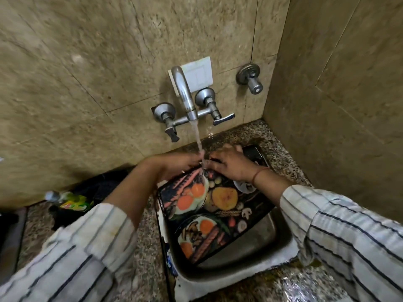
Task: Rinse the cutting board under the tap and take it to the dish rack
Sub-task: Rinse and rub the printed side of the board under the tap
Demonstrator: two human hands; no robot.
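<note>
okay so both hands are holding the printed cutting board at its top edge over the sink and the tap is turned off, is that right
Not quite: the tap is running. The head view shows water falling from it onto the cutting board. Both the left hand and right hand do hold its top edge over the sink.

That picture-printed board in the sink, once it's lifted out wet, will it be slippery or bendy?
Likely slippery: the tap's stream runs over the board, whose printed face looks glossy. Probably stiff, since it spans the sink tilted without sagging. Both hands, left and right, at its top edge suggest two-handed handling.
</note>
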